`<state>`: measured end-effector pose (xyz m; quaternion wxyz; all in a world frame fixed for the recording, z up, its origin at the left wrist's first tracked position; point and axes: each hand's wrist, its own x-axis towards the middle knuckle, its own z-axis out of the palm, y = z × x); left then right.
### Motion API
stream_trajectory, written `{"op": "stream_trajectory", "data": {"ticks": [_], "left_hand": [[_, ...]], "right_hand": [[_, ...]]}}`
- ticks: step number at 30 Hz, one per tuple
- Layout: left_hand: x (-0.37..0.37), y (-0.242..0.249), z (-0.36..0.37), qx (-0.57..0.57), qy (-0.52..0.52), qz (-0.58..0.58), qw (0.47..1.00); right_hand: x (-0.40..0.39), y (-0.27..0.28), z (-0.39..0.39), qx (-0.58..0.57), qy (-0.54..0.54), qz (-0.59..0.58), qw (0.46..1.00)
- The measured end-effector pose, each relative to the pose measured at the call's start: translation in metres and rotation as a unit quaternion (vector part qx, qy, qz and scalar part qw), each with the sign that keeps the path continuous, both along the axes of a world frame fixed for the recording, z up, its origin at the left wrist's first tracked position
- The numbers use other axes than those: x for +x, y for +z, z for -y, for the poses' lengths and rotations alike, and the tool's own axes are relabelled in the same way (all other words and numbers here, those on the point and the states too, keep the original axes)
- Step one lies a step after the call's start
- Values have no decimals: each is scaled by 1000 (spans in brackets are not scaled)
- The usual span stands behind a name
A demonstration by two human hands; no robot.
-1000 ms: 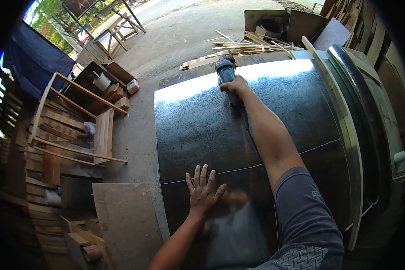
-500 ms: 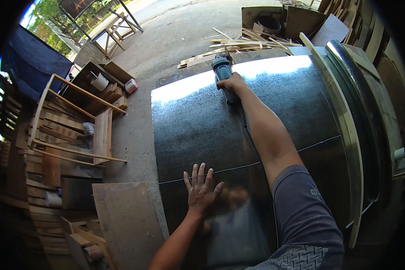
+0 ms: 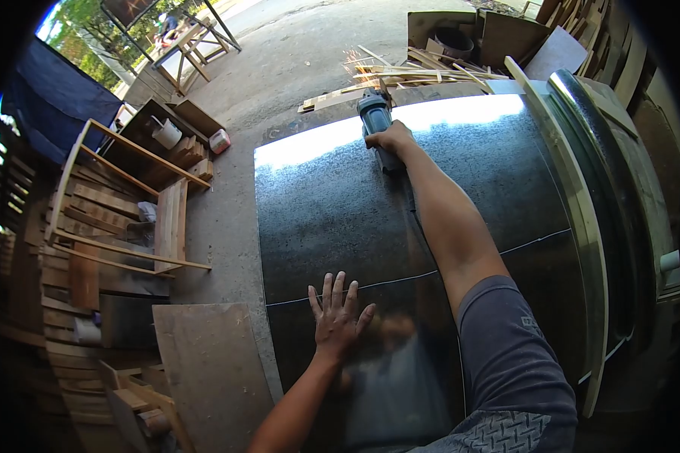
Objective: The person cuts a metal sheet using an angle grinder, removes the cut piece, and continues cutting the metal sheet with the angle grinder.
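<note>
My right hand (image 3: pixel 391 139) grips a teal and grey angle grinder (image 3: pixel 375 113) at the far edge of a dark, shiny metal sheet (image 3: pixel 332 204). Sparks (image 3: pixel 360 66) spray outward from the grinder's head; its disc shows only as a thin edge. A power cord (image 3: pixel 419 226) trails from the tool back under my right forearm. Nearer to me, my left hand (image 3: pixel 338 313) lies flat on the sheet with fingers spread. Its fingertips rest over a pale line (image 3: pixel 400 280) that runs across the sheet.
A long wooden strip (image 3: pixel 574 166) lies along the sheet's right side, beside a rolled dark sheet (image 3: pixel 608 174). Wood offcuts (image 3: pixel 423 74) lie beyond the far edge. To the left are a wooden frame (image 3: pixel 140 151), a brown board (image 3: pixel 211 362) and stacked planks (image 3: pixel 98 204).
Sparks now fly from the grinder's head, where none showed before. Both hands hold nearly the same places. A figure has come into sight outside, at the upper left.
</note>
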<state>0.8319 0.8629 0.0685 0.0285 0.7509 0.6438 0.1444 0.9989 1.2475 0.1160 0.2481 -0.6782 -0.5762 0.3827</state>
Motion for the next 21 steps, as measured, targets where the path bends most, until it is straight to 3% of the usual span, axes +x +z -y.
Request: {"op": "stream_trajectory", "data": {"ticks": [21], "left_hand": [[-4, -3, 0, 13, -1, 2, 1000]], "right_hand": [[-3, -7, -7, -10, -1, 46, 999]]}}
